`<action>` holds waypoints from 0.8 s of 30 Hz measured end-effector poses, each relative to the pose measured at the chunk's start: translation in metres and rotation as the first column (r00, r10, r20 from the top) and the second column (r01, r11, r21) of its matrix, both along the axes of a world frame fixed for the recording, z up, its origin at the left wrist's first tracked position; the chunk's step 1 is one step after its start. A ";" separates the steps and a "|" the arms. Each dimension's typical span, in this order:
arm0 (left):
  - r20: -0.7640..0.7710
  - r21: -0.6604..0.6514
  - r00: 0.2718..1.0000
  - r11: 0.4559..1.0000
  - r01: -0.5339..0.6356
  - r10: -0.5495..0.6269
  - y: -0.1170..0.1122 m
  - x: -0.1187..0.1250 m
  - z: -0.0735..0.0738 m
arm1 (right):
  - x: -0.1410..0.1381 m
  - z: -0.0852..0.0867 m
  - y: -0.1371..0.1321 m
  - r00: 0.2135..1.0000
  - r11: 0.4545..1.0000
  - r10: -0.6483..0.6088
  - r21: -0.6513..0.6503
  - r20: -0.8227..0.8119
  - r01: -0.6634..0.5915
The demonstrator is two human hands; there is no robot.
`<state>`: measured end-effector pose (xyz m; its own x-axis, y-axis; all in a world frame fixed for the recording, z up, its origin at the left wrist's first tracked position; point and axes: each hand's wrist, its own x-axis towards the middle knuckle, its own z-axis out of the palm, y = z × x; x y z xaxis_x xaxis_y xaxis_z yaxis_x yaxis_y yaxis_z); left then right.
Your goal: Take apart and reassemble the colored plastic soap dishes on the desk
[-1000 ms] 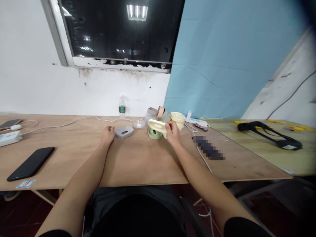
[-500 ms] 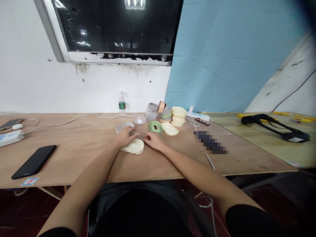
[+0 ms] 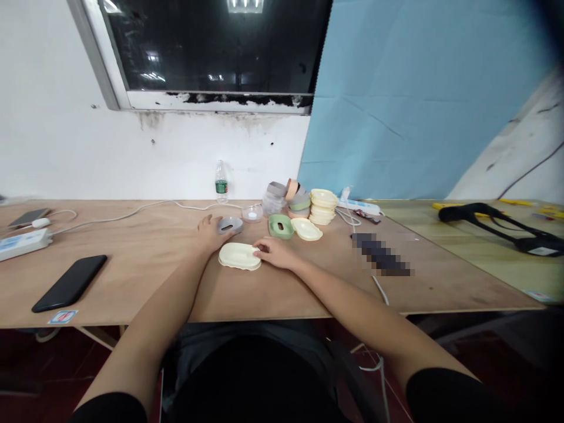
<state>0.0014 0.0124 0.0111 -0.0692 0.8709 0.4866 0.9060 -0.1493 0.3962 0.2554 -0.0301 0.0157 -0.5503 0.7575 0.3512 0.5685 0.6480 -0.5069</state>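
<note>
In the head view, a cream dish with a wavy rim (image 3: 238, 257) lies on the table in front of me. The fingers and thumb of my right hand (image 3: 277, 253) close on its right edge. Beyond it sits a grey oval dish with a dark slot (image 3: 230, 225). My left hand (image 3: 210, 234) rests at this dish's left side, fingers apart and thumb along its near edge. It seems to touch the dish without gripping it. A green dish with a slot (image 3: 281, 227) and another cream dish (image 3: 307, 230) lie to the right.
Behind are stacked cream dishes (image 3: 323, 205), grey dishes (image 3: 275, 197), a small clear bowl (image 3: 252, 213) and a bottle (image 3: 221, 185). A black phone (image 3: 70, 283) lies left, a pixelated dark object (image 3: 381, 254) right. A white cable (image 3: 136, 210) crosses the back.
My left hand has moved off the cream dish to the left side of the grey dish, whose slot now shows. My right hand, previously beside the cream dish, now grips its right edge.
</note>
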 end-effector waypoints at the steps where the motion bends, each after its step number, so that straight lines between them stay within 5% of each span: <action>1: -0.002 -0.069 1.000 0.998 -0.006 0.006 0.002 -0.006 -0.001 | 0.001 0.000 0.002 1.000 1.000 -0.027 -0.007 0.000 0.027; 5: 0.018 -0.215 0.998 0.974 0.066 -0.064 0.008 -0.019 -0.005 | 0.006 -0.001 0.010 0.991 0.990 -0.135 -0.048 0.002 0.135; 12: 0.206 -0.092 0.960 0.973 0.213 -0.191 -0.004 -0.002 0.010 | 0.008 -0.007 0.019 0.951 0.951 -0.310 -0.020 -0.015 0.309; 18: 0.251 -0.169 0.800 0.789 0.590 -0.544 -0.030 0.012 0.033 | 0.011 -0.006 0.021 0.925 0.930 -0.358 0.044 -0.129 0.366; 24: 0.118 -0.398 0.844 0.754 0.523 -0.523 -0.028 0.003 0.031 | 0.014 0.000 0.018 0.933 0.924 -0.316 0.169 -0.171 0.344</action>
